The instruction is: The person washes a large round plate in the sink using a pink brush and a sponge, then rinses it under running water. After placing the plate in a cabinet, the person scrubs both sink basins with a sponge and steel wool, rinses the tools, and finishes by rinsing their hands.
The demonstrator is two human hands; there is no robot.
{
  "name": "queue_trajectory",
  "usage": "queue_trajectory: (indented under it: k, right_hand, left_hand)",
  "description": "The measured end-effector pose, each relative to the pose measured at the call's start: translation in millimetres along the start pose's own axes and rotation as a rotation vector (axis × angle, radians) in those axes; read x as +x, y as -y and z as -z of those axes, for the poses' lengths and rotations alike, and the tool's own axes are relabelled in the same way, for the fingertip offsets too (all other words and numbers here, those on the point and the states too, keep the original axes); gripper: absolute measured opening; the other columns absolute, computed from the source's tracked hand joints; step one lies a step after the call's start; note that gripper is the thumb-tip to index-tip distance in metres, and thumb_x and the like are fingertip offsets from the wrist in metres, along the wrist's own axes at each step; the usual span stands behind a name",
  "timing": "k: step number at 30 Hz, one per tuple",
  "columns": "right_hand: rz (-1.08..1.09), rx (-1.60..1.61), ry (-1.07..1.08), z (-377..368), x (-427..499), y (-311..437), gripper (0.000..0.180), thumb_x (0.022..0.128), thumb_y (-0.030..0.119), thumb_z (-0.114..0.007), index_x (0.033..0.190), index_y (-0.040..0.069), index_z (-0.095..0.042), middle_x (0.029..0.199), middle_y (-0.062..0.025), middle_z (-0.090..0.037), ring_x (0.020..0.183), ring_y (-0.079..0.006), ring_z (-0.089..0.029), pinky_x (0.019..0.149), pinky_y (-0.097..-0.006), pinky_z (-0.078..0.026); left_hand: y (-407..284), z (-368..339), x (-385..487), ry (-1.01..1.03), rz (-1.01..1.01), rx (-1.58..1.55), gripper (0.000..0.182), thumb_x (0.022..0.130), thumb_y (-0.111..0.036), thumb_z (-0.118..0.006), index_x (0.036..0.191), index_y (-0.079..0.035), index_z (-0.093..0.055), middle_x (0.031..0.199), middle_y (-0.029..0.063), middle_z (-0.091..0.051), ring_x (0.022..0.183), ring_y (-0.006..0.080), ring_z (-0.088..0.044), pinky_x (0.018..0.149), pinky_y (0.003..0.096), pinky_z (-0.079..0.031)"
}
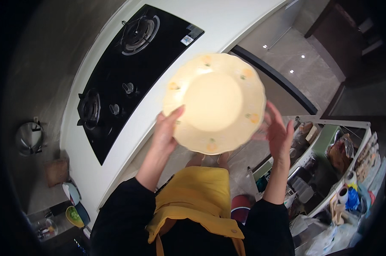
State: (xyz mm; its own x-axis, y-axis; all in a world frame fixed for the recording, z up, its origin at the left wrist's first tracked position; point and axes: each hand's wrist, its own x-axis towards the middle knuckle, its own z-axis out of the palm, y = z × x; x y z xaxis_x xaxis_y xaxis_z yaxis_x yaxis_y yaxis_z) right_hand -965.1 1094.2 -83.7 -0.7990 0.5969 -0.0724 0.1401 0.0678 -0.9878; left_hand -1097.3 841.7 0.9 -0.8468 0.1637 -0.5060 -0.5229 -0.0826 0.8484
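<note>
A cream plate with a scalloped rim and a pattern of small yellow flowers faces up before me. My left hand grips its lower left rim, the thumb lying over the top and the other fingers hidden beneath. On the other side, my right hand is beside the right rim with its fingers apart. Part of those fingers is blurred near the plate's edge, and I cannot tell whether they touch it. Nothing lies on the plate.
A black gas hob is set into the white countertop on the left. A crowded white shelf rack stands at right. Bowls and a cutting board are at lower left. A red bucket sits on the floor near me.
</note>
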Motion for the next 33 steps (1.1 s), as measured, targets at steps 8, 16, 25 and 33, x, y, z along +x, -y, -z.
queue_trajectory:
  k: [8,16,25,33]
  right_hand:
    - [-0.383,0.659,0.041,-5,-10,-25,0.041,0.083,0.006,-0.059,0.122,-0.002,-0.047,0.114,-0.0106,-0.058,0.100,-0.0157,-0.057,0.089,-0.0274,-0.044]
    - [-0.319,0.576,-0.095,-1,-65,-65,0.039,0.084,0.007,-0.059,0.120,-0.002,-0.048,0.111,-0.0084,-0.059,0.100,-0.0155,-0.057,0.088,-0.0270,-0.044]
    - [-0.434,0.380,-0.181,-83,-110,-148,0.030,0.087,0.015,-0.060,0.113,0.002,-0.055,0.095,-0.0018,-0.060,0.080,-0.0088,-0.055,0.067,-0.0218,-0.045]
    - [-0.465,0.457,-0.189,-172,-123,-225,0.025,0.087,0.012,-0.058,0.108,-0.001,-0.057,0.091,-0.0024,-0.060,0.079,-0.0091,-0.054,0.069,-0.0221,-0.043]
  left_hand:
    - [82,5,57,0.328,-0.021,0.498,0.044,0.094,-0.034,-0.041,0.104,0.005,-0.058,0.103,0.0157,-0.062,0.088,0.0215,-0.061,0.075,0.0326,-0.049]
    - [157,111,138,0.595,0.265,2.761,0.036,0.087,-0.027,-0.050,0.115,-0.008,-0.061,0.131,0.0151,-0.047,0.120,0.0309,-0.043,0.089,0.0488,-0.039]
    - [183,55,40,1.228,0.487,2.237,0.049,0.077,-0.041,-0.057,0.107,-0.003,-0.063,0.102,0.0166,-0.064,0.096,0.0302,-0.062,0.080,0.0436,-0.050]
    - [227,126,105,1.136,1.279,0.931,0.049,0.083,-0.041,-0.049,0.106,0.002,-0.056,0.098,0.0213,-0.064,0.089,0.0265,-0.064,0.075,0.0364,-0.052]
